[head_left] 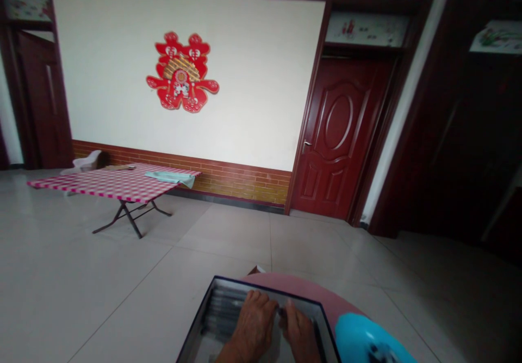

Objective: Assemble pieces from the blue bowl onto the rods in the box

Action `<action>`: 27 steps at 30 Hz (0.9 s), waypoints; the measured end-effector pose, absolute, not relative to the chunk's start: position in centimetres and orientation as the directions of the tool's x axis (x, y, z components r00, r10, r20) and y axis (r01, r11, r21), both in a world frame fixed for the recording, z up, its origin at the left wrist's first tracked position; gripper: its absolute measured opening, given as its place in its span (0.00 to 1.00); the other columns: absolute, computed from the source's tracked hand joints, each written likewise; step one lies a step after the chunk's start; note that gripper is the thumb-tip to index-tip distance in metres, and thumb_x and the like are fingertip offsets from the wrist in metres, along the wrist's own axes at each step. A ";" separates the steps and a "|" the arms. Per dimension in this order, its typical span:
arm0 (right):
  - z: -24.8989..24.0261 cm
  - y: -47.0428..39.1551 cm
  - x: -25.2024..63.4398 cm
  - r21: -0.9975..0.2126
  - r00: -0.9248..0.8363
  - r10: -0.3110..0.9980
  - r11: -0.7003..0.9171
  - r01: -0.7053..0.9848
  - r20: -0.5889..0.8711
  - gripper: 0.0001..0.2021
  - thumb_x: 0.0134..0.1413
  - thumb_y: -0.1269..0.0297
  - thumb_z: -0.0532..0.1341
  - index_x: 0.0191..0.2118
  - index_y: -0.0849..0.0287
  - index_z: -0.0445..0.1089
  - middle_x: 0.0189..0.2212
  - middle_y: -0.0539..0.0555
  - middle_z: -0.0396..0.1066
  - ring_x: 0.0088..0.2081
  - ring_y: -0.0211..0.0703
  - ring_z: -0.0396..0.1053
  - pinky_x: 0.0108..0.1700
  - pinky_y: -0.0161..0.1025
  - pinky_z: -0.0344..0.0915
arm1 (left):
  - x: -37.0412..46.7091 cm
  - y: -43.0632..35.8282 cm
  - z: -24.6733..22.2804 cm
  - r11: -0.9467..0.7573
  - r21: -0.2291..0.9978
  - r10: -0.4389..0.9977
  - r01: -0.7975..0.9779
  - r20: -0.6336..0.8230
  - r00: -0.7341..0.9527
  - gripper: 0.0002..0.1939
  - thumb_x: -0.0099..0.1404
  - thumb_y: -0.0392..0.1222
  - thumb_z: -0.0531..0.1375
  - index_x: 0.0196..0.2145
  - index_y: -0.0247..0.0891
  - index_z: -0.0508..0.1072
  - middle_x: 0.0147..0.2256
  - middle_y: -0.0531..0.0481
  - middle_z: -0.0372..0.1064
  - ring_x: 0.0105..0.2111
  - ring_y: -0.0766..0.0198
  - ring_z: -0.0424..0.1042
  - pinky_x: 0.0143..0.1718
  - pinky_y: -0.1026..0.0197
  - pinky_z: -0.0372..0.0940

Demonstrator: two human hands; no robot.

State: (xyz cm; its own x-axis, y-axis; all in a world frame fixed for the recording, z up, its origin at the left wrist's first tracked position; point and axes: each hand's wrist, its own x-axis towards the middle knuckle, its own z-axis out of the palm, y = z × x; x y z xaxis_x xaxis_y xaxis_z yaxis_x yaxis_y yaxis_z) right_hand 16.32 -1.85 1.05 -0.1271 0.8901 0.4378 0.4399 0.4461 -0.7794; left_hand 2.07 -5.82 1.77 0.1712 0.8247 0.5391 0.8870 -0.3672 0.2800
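Note:
An open box point(326, 319) with a dark rim lies at the bottom centre of the head view. Several dark, slender items point(223, 311) are lined up in its left part, blurred. Over the middle of the box, my left hand point(256, 322) has its fingers curled together. Close to its right, my right hand point(297, 327) is closed too, thumb and fingers pinched. A small dark piece point(281, 312) shows between the two hands, too small to name. Along the box's right side lies another dark, long item point(318, 341).
The box rests on a pink round surface point(285, 282). A bright blue bowl-like container point(367, 338) with dark things inside stands to its right. Farther off at left is a folding table point(110, 183) with a checked cover and a pale cloth point(171, 177). A red door point(334, 135) stands behind.

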 end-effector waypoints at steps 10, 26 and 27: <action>2.0 -2.5 15.9 -0.804 -0.227 0.896 0.443 0.396 0.382 0.17 0.54 0.50 0.51 0.27 0.57 0.69 0.26 0.55 0.73 0.29 0.45 0.69 0.35 0.38 0.64 | 1.9 -5.8 1.5 -0.358 0.282 0.828 0.890 0.536 0.163 0.09 0.63 0.33 0.52 0.38 0.41 0.70 0.34 0.48 0.68 0.37 0.56 0.63 0.42 0.54 0.54; 1.3 -2.4 15.9 -0.794 -0.235 0.898 0.438 0.421 0.371 0.16 0.53 0.51 0.50 0.28 0.56 0.68 0.26 0.55 0.73 0.30 0.46 0.69 0.35 0.40 0.63 | 1.8 -5.5 0.8 -0.352 0.245 0.824 0.903 0.538 0.175 0.08 0.63 0.32 0.52 0.36 0.39 0.70 0.34 0.48 0.68 0.36 0.57 0.63 0.41 0.56 0.54; 1.1 -2.3 15.8 -0.785 -0.226 0.902 0.432 0.443 0.369 0.17 0.54 0.51 0.49 0.26 0.56 0.67 0.25 0.55 0.73 0.29 0.46 0.69 0.34 0.40 0.63 | 1.9 -5.6 0.9 -0.355 0.240 0.824 0.904 0.537 0.181 0.08 0.63 0.32 0.52 0.36 0.39 0.70 0.33 0.48 0.67 0.36 0.58 0.63 0.41 0.56 0.54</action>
